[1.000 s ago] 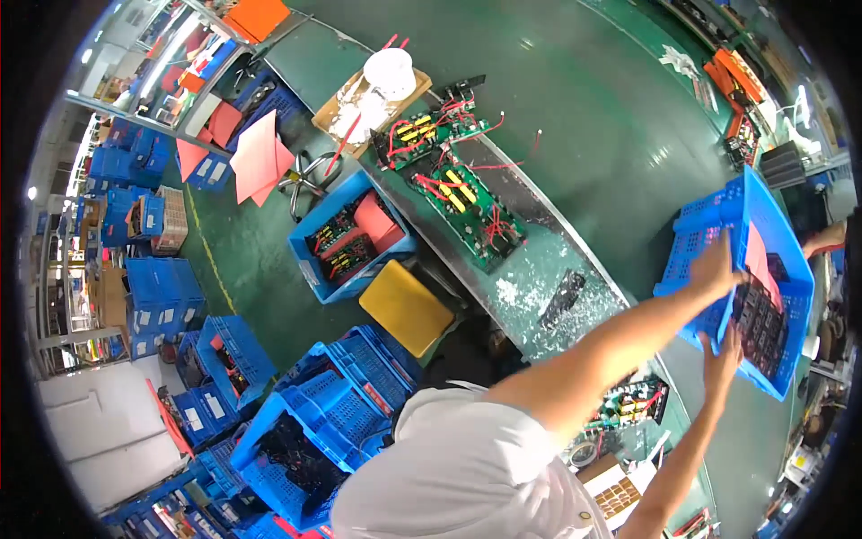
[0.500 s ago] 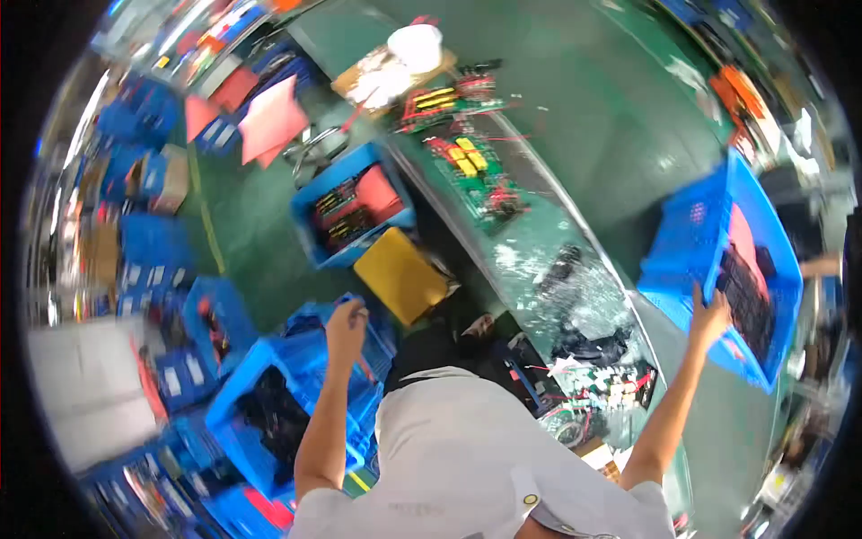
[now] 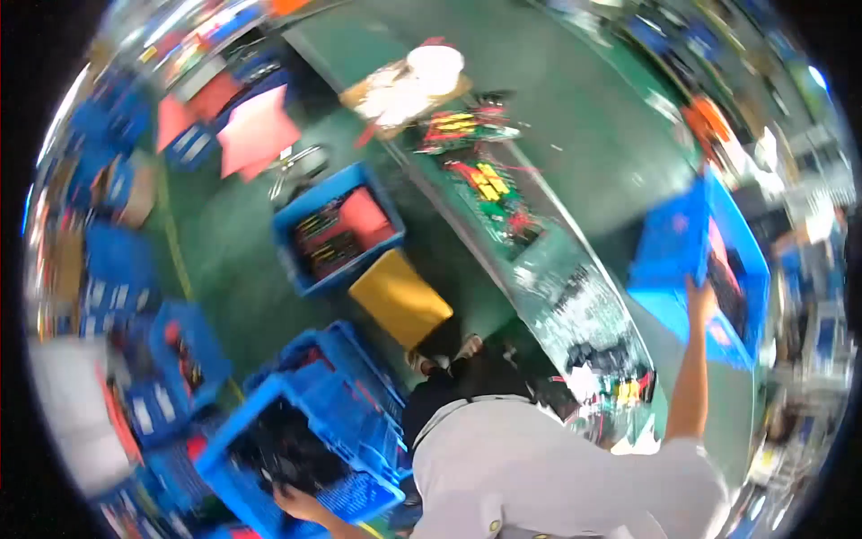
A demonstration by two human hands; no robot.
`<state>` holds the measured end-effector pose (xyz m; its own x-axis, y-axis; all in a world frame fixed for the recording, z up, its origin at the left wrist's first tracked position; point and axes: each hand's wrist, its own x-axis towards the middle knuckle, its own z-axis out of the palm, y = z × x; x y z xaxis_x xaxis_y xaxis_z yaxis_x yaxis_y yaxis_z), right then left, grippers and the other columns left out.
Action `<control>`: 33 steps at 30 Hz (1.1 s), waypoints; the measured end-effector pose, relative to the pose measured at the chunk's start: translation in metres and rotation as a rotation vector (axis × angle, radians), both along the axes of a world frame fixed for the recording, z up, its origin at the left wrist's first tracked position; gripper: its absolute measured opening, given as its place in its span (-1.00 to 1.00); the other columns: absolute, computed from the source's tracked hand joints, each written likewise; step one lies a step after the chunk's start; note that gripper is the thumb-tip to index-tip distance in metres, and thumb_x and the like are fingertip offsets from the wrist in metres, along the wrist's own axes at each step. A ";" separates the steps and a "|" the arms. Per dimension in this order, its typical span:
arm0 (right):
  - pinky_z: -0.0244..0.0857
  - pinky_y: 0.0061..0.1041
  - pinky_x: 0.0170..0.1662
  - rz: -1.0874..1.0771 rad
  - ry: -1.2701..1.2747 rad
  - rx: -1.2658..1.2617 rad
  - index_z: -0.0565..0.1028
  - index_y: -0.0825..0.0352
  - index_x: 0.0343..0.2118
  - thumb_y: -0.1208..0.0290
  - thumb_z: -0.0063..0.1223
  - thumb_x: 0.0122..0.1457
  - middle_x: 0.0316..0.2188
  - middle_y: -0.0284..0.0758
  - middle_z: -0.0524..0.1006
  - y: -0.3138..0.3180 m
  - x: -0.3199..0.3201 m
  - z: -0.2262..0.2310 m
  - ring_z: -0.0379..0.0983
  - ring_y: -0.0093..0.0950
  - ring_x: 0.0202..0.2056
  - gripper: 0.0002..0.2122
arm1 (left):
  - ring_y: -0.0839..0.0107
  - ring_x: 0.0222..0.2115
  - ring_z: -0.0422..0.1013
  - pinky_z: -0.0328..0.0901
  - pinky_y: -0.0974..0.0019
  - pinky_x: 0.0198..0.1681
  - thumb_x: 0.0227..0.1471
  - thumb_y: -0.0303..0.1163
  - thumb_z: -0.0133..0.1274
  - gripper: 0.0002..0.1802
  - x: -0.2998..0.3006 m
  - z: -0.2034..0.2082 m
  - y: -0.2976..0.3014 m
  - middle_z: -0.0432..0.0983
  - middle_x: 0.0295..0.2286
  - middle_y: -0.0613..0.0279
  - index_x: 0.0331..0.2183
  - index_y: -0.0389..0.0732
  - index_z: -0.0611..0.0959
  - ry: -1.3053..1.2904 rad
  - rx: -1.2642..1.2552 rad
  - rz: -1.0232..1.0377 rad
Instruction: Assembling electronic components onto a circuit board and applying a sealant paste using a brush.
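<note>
At the right, my right hand [image 3: 703, 304] grips the near rim of a tilted blue crate [image 3: 669, 242] that holds dark pieces and something pink. My left hand [image 3: 301, 505] reaches into another blue crate [image 3: 359, 494] at the lower left, its fingertips against the black items [image 3: 287, 440] inside. Blur hides how those fingers are closed. Stacked blue crates [image 3: 341, 377] stand beside that one.
A long bench [image 3: 548, 278] bears green circuit boards [image 3: 489, 193] with yellow parts, plus black and clear bags. On the floor stand a blue bin [image 3: 296, 229] of boards and a yellow panel [image 3: 400, 301]. More blue bins [image 3: 126, 260] line the left.
My left hand has dropped from above the stacked crates into the lower-left crate. My right hand stays on the right crate's rim. The whole view has shifted and turned slightly.
</note>
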<state>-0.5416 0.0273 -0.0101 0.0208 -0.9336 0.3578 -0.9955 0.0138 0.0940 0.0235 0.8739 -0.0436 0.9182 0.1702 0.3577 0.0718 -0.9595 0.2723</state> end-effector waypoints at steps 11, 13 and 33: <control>0.35 -0.05 -0.15 -0.208 -0.001 0.173 0.62 0.32 -0.37 -0.18 0.16 -0.02 -0.37 -0.03 0.62 0.024 0.050 0.061 0.57 -0.05 -0.27 -0.47 | 0.11 -0.15 0.45 0.36 0.20 -0.08 0.14 -0.52 -0.04 -0.66 0.116 0.010 -0.162 0.49 -0.12 -0.07 -0.02 -0.33 0.56 0.159 -0.254 -0.301; 0.36 -0.07 -0.16 -0.239 0.024 0.195 0.62 0.33 -0.36 -0.17 0.17 -0.02 -0.38 -0.04 0.62 0.024 0.057 0.058 0.57 -0.06 -0.28 -0.47 | 0.11 -0.18 0.44 0.35 0.20 -0.12 0.17 -0.51 -0.05 -0.66 0.119 0.018 -0.194 0.46 -0.09 -0.05 -0.01 -0.33 0.55 0.162 -0.244 -0.430; 0.37 -0.16 -0.27 -0.066 -0.062 0.307 0.62 0.25 -0.51 -0.26 0.14 -0.03 -0.52 -0.22 0.60 -0.010 0.097 0.076 0.57 -0.18 -0.41 -0.47 | 0.09 -0.03 0.42 0.34 0.15 0.01 0.08 -0.51 -0.07 -0.53 0.071 0.026 -0.469 0.45 0.01 -0.09 0.06 -0.35 0.50 0.658 -0.214 -0.943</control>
<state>-0.4449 0.0171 0.0658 -0.0567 -0.9967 0.0574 -0.9973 0.0592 0.0434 0.0943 0.4051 -0.0173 0.7108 -0.6781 -0.1869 -0.4568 -0.6470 0.6105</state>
